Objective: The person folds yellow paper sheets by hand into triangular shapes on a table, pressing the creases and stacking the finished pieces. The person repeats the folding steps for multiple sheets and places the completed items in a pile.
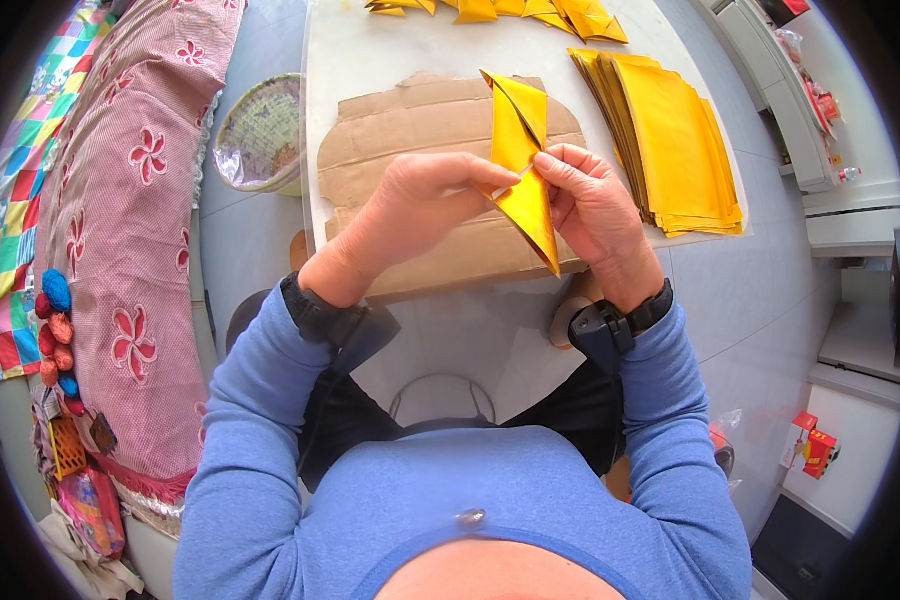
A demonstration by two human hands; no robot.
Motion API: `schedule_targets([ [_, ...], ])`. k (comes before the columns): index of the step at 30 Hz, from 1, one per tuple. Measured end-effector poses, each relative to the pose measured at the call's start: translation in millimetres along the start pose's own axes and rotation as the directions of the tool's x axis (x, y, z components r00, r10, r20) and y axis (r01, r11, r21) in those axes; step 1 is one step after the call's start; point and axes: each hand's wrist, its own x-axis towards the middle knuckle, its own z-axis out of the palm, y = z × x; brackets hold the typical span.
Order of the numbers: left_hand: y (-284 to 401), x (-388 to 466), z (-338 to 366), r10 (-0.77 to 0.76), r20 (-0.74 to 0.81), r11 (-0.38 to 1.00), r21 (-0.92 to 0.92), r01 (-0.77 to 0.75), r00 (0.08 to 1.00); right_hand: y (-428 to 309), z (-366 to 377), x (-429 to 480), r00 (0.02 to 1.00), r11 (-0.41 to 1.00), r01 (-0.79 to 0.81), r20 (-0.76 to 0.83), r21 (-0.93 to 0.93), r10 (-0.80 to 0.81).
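Note:
Between both hands, above a flattened piece of brown cardboard (420,142), is a folded piece of gold foil paper (521,135) with pointed ends. My left hand (427,199) pinches its left edge near the middle, where a narrow white strip shows. My right hand (589,199) grips the right edge with thumb and fingers; some of its fingertips are hidden behind the paper. To the right lies a stack of flat gold paper sheets (675,142). Several folded gold paper pieces (495,9) lie along the far side of the white table (435,49).
A round bin (262,135) with a plastic liner stands on the floor left of the table. Farther left, a pink flowered cloth (127,247) covers a long seat, with yarn balls (56,330) near its edge. White cabinets (780,112) line the right side.

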Motion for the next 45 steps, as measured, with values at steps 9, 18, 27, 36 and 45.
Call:
schedule_targets([
  [9, 0, 0, -2, 0.038, -0.021, 0.999, 0.035, -0.037, 0.999, 2, 0, 0, 0.999, 0.998, 0.04, -0.031, -0.055, -0.042],
  [18, 2, 5, -6, -0.005, -0.193, 0.99, -0.137, -0.022, 0.981, -1, 12, -13, 0.931, 0.92, 0.351, 0.17, -0.178, -0.322],
  [27, -1, 7, 6, -0.085, -0.205, 0.971, -0.237, 0.035, 0.975, 10, 17, -13, 0.911, 0.861, 0.412, 0.119, -0.297, -0.395],
  [36, -2, 9, 11, -0.155, -0.258, 0.968, -0.234, 0.094, 0.954, 21, 20, -3, 0.931, 0.919, 0.362, 0.008, -0.159, -0.365],
  [45, -4, 8, 12, -0.125, -0.234, 0.989, -0.105, 0.103, 0.964, 21, 19, 3, 0.96, 0.956, 0.281, -0.034, 0.085, -0.279],
])
